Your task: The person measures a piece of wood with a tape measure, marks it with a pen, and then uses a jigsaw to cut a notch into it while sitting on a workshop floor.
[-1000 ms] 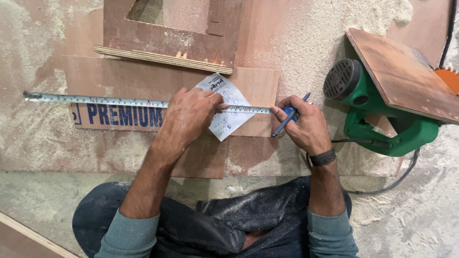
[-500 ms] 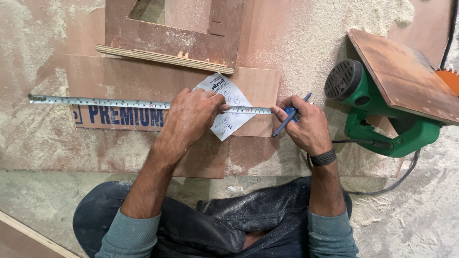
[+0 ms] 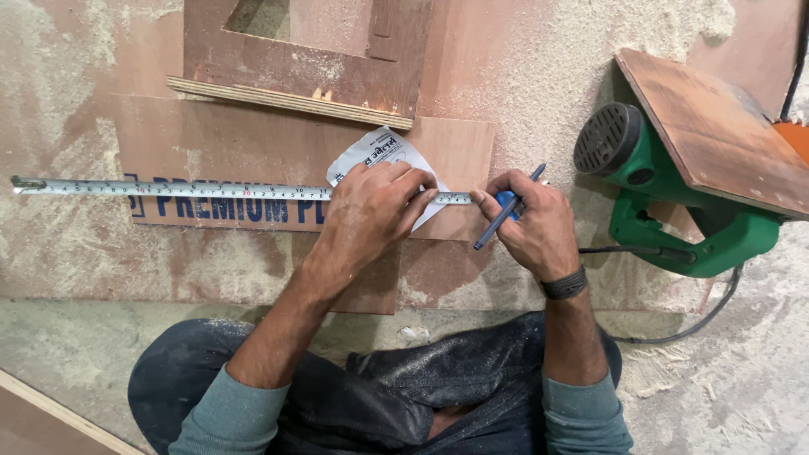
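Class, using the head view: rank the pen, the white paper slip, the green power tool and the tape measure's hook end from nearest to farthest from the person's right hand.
1. Pen: held in the right hand.
2. Paper slip: just left, under the left hand.
3. Green power tool: to the right, apart.
4. Tape hook end: far left.

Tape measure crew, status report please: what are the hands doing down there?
Left hand pressing tape measure flat on plywood piece, over a paper slip. Right hand gripping blue pen at tape's end. Green power saw parked right, clear.
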